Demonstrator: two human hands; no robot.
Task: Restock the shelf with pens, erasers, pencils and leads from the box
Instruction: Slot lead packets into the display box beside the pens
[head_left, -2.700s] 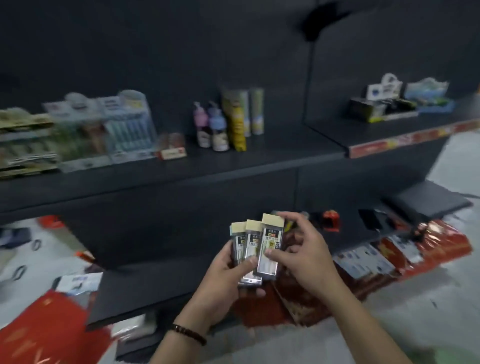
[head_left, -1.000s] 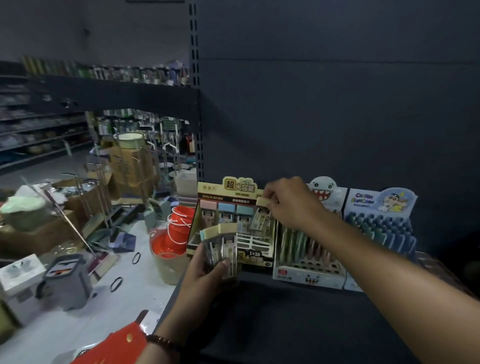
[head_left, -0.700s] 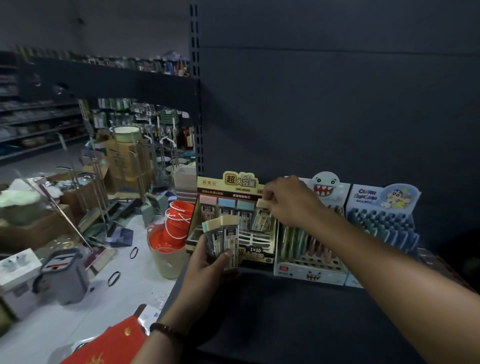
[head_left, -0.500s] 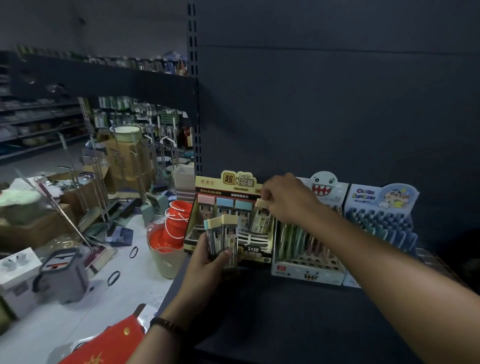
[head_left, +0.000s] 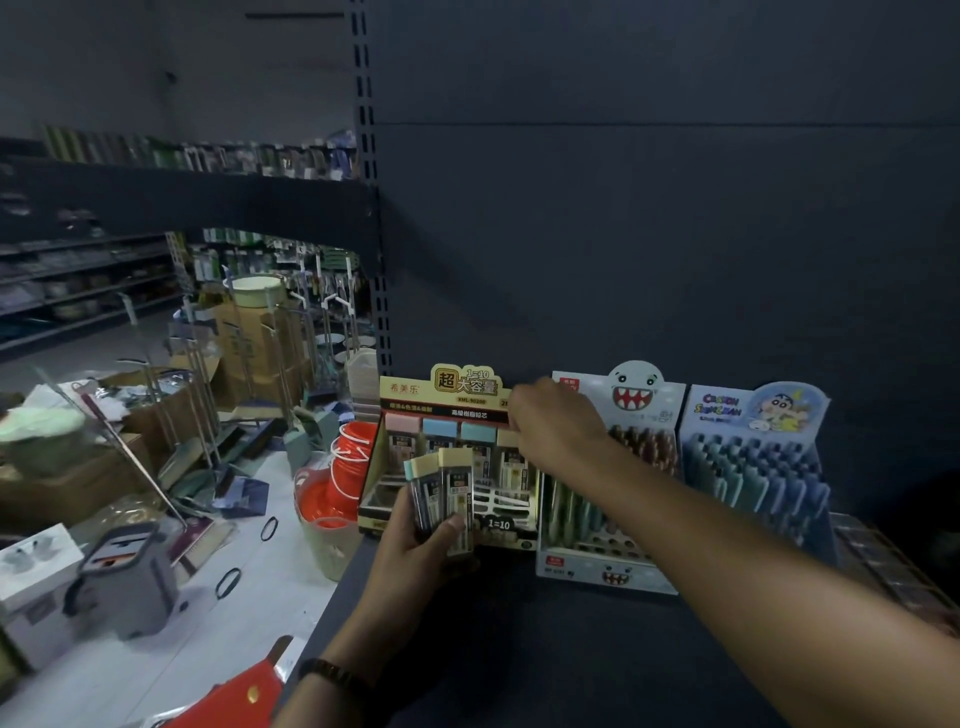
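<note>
My left hand (head_left: 415, 545) grips two lead cases (head_left: 444, 493) with pale caps, held upright in front of the yellow-topped lead display box (head_left: 462, 389) on the dark shelf (head_left: 545, 649). My right hand (head_left: 553, 428) reaches over the box's right rear slot and pinches the cream top of a lead case (head_left: 511, 457) standing in that slot. Pink and two blue-capped cases stand in the back row to its left. The front rows of the box show a bare white grid.
Right of the lead box stand a monster-face pen display (head_left: 613, 493) and a blue cartoon pen display (head_left: 753, 467). Left of the shelf, the floor holds orange baskets (head_left: 348, 467), a grey mop bucket (head_left: 122, 587), cartons and mops. A red item (head_left: 228, 706) lies below.
From the lower shelf I have turned to this shelf holding three lead cases. One case has gone from my left hand into the box's back row under my right hand; two stay in my left.
</note>
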